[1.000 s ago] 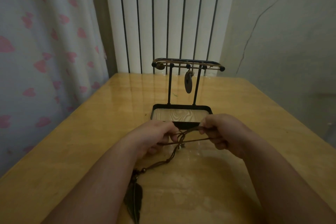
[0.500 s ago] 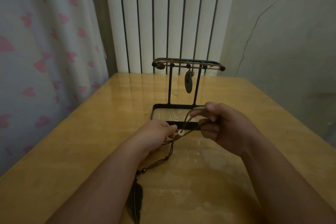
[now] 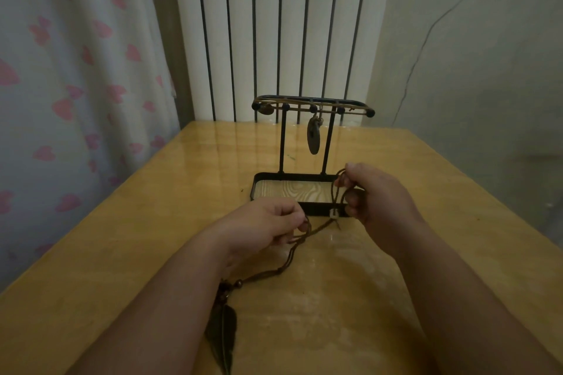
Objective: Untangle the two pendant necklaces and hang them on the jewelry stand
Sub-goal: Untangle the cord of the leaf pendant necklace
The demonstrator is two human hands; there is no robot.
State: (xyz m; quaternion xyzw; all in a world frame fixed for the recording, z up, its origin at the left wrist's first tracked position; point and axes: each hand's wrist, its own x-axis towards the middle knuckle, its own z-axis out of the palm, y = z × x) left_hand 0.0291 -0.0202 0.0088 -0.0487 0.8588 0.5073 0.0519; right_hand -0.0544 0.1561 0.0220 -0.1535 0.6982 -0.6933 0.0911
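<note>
The right hand (image 3: 376, 196) curls its fingers (image 3: 350, 196) round a loop of the brown cord (image 3: 320, 226) over the base of the jewelry stand (image 3: 283, 143). The left hand (image 3: 265, 228) fingers (image 3: 300, 218) pinch the cord lower down; behind them its feather pendant (image 3: 224, 333) lies on the tabletop (image 3: 137, 237)

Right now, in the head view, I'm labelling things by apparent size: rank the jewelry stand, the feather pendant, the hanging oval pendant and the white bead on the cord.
1. jewelry stand
2. feather pendant, though it lies nearest the camera, which inflates it
3. oval pendant
4. white bead on the cord
</note>
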